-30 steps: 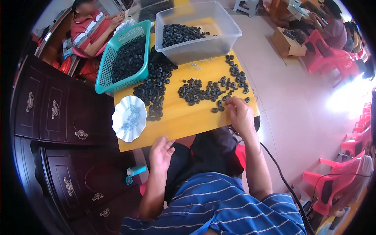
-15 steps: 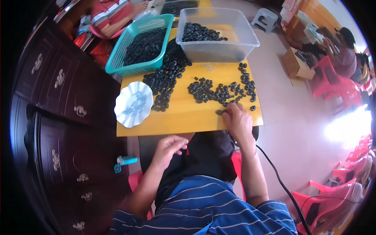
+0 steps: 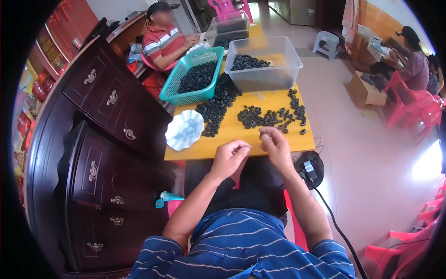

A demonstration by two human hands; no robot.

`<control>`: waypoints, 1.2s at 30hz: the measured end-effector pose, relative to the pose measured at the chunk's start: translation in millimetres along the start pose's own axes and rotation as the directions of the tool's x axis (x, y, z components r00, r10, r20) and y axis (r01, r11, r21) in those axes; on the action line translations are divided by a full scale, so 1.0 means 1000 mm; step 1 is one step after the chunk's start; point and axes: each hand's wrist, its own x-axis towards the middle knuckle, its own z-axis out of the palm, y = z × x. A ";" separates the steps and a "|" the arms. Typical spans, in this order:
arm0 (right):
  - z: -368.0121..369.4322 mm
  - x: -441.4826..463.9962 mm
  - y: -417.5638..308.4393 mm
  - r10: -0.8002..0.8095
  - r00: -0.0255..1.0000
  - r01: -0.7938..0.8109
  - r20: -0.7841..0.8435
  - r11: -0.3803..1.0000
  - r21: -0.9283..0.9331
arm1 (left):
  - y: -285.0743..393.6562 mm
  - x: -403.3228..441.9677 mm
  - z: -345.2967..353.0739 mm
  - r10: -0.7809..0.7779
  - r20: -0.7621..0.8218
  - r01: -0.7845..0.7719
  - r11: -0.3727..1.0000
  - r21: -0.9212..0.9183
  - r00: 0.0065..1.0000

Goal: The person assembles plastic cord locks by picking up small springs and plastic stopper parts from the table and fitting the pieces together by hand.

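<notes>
My left hand [image 3: 228,159] is closed in a pinch at the near edge of the yellow table [image 3: 202,151], with a tiny thin pale piece [image 3: 250,146] at its fingertips. Just right of it, my right hand [image 3: 278,149] pinches a small black round part [image 3: 262,135], partly covered by the fingers. Beyond my hands lies a loose group of black ring-shaped parts [image 3: 251,117]. A white scalloped dish [image 3: 171,135] at the left holds many small clear pieces [image 3: 189,128]. Another heap of black rings [image 3: 214,112] sits between dish and group.
A teal basket [image 3: 189,98] and a clear plastic bin [image 3: 265,83], both with black parts, stand at the back. A person in a red shirt [image 3: 162,44] sits beyond. Dark drawers [image 3: 111,104] flank the left; a black cable [image 3: 332,216] runs at right.
My right hand has drawn back from the loose rings with a black part. My left hand has risen toward it, and the head view has tilted up and shifted left.
</notes>
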 end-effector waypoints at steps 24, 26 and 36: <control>-0.004 -0.006 -0.003 0.270 0.945 -0.325 0.184 0.835 0.445 | 0.022 0.014 0.015 0.393 -0.089 -0.311 0.831 0.462 0.915; -0.004 -0.006 -0.003 0.260 0.947 -0.317 0.187 0.839 0.442 | 0.022 0.014 0.014 0.394 -0.092 -0.309 0.827 0.470 0.915; 0.004 -0.007 0.009 0.089 0.989 -0.113 0.122 0.972 0.206 | 0.019 0.012 0.011 0.394 -0.066 -0.312 0.810 0.497 0.917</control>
